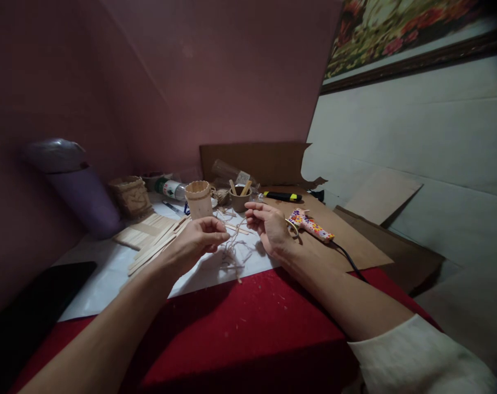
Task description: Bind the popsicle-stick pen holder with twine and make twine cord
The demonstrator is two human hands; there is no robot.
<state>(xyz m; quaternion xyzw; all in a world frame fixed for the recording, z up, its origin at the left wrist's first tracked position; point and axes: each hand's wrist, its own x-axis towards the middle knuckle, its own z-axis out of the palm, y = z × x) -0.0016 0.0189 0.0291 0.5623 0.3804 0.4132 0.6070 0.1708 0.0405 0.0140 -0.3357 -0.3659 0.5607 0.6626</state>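
Note:
My left hand (202, 236) is closed in a pinch, with pale twine (235, 245) at its fingertips. Opposite it, my right hand (268, 225) has curled fingers pressed together, and a thin strand of the twine runs up to them. The loose, tangled ends of the twine lie below and between both hands over the white sheet (194, 280). Just behind my left hand stands a small cup of wooden sticks (199, 200) with a scalloped rim. Flat wooden craft sticks (158, 247) lie under and left of my left wrist.
A spotted glue gun (311, 225) with a black cord lies on cardboard (355, 249) at right, near a yellow-black cutter (281, 196). Behind are a small pot (239, 202) holding sticks and a plastic bottle (170, 188). A woven basket (130, 196) and purple container (84, 197) stand left.

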